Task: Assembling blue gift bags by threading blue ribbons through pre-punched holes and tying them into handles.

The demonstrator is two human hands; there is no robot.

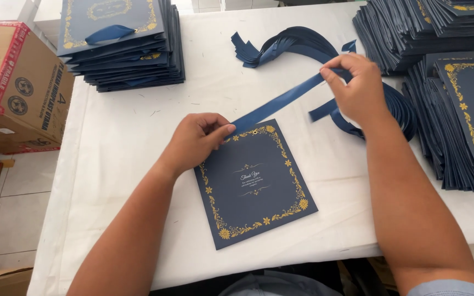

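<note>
White table [138,126]: ribbon [281,101] between grips.

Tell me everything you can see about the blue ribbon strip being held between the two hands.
The ribbon strip is a flat, narrow band of dark blue, satin-like material. It runs taut and diagonally from the top edge of the flat navy bag, near its small eyelet, up to the right. The left hand pinches its lower end at the bag's top edge; the right hand grips its upper end between thumb and fingers. Behind it lies a pile of matching ribbons on the white table.
</note>
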